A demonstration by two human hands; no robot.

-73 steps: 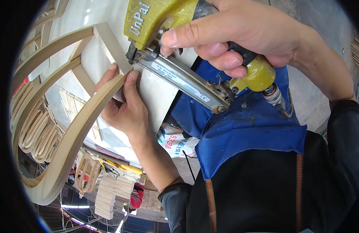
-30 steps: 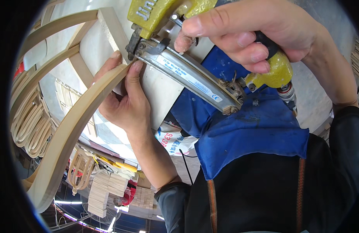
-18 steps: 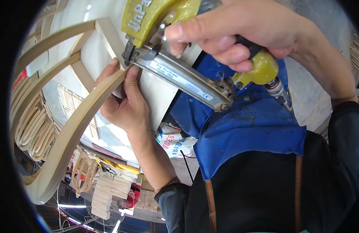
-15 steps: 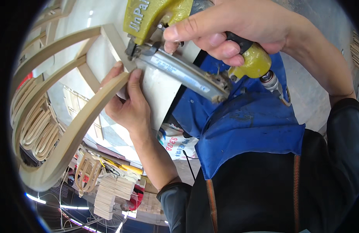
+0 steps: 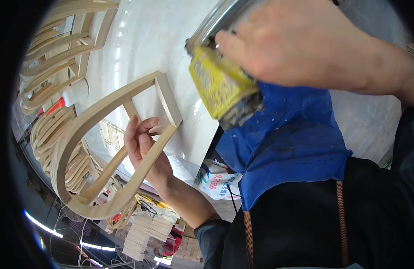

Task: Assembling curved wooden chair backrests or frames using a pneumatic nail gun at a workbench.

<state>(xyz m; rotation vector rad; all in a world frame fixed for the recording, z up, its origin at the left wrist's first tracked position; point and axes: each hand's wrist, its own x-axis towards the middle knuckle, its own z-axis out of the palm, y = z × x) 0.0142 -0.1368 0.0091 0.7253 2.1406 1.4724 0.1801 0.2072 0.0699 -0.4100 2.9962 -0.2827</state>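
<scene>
A curved, pale wooden frame [image 5: 92, 210] with straight crosspieces stands left of centre on the pale worktop. My left hand [image 5: 146, 143] reaches inside it from behind the near bar, fingers curled and closed at the wood by a crosspiece; exact finger contact is partly hidden. My right hand [image 5: 283, 45], blurred by motion, grips a yellow pneumatic nail gun [image 5: 222, 83] at upper right. Its handle is mostly hidden under the hand. The gun's yellow head faces down toward me and its silver magazine points up and away. Tool and frame are apart.
More curved wooden frames [image 5: 59, 54] stand at the far left of the worktop [image 5: 139, 40]. A white bottle with a red nozzle [image 5: 74, 94] is beside stacked bent wood pieces [image 5: 41, 134]. Wooden blocks [image 5: 146, 233] are piled at lower left. A blue apron [image 5: 292, 148] covers my lap.
The nail gun has come away from the frame's corner and swung round, its magazine now pointing away. The frame has shifted right and turned, and my left hand has moved off its corner.
</scene>
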